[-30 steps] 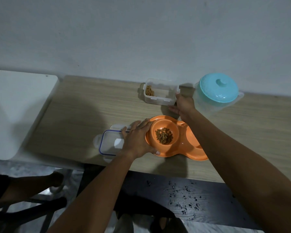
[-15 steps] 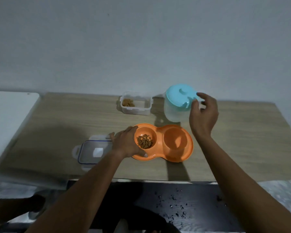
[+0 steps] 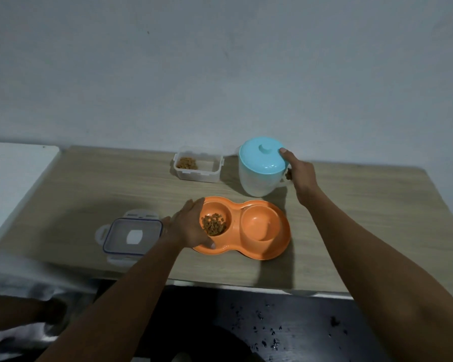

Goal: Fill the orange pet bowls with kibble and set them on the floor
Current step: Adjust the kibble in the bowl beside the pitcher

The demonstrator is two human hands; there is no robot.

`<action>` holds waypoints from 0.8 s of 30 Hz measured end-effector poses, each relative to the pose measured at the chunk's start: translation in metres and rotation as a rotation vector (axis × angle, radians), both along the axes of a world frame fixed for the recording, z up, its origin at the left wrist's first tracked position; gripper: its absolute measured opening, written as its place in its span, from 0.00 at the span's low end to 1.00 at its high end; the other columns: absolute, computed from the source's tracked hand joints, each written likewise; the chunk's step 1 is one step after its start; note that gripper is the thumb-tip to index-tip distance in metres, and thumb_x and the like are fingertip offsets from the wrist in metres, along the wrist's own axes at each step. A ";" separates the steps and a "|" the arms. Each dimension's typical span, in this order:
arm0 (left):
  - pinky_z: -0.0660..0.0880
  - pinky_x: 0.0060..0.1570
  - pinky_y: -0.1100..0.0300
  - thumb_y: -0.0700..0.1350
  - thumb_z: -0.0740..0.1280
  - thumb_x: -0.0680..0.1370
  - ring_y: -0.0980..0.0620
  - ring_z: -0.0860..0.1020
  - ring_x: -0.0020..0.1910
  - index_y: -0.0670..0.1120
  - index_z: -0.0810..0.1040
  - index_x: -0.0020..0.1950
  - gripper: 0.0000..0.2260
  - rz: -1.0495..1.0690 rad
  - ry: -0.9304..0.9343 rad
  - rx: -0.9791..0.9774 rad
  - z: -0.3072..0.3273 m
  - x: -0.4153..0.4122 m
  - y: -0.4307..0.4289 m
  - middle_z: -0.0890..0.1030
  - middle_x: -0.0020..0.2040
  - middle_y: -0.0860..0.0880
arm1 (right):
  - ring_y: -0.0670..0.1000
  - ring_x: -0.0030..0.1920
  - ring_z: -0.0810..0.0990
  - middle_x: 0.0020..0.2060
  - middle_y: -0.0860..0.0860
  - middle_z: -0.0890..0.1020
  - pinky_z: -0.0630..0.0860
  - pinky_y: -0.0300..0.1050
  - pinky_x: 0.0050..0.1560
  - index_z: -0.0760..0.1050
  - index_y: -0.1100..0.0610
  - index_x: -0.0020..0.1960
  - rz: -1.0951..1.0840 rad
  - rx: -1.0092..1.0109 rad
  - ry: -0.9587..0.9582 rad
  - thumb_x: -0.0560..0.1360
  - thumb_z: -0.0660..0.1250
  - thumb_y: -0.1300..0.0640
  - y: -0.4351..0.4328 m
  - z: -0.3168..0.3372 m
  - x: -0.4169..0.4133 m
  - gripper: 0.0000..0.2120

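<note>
An orange double pet bowl (image 3: 277,239) lies on the wooden table (image 3: 351,220). Its left well holds brown kibble (image 3: 213,224); its right well is bare. My left hand (image 3: 187,227) grips the bowl's left rim, thumb on the near edge. My right hand (image 3: 297,173) wraps the handle side of a translucent jug with a turquoise lid (image 3: 262,159), fingertips on the lid's edge. A clear tub (image 3: 198,167) behind the bowl holds a little kibble in its left corner.
The tub's clear lid with a blue seal (image 3: 131,237) lies flat left of my left hand. A white surface (image 3: 13,176) adjoins the table on the left. The wall stands right behind the table. A dark speckled floor (image 3: 285,333) lies below the near edge.
My right hand went from the bowl's far edge up to the jug and now closes on its handle side. My left hand stays on the bowl. The camera view has shifted.
</note>
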State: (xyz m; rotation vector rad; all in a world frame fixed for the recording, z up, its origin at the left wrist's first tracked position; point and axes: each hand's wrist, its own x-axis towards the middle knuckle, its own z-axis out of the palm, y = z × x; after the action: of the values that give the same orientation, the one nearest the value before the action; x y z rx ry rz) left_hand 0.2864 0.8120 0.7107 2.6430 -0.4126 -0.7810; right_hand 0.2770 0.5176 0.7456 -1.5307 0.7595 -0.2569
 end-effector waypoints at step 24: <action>0.52 0.74 0.37 0.60 0.78 0.65 0.45 0.55 0.79 0.53 0.50 0.81 0.54 -0.002 -0.095 0.015 0.014 -0.023 -0.015 0.51 0.82 0.50 | 0.53 0.46 0.72 0.52 0.68 0.82 0.69 0.51 0.46 0.77 0.72 0.62 -0.410 -0.014 -0.100 0.67 0.78 0.41 0.007 0.051 -0.116 0.38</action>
State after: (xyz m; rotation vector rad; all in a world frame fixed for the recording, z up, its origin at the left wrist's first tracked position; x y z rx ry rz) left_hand 0.2635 0.7974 0.7252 2.7016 -0.4361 -0.6627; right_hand 0.1612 0.5246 0.7970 -1.3533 0.9886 -0.6394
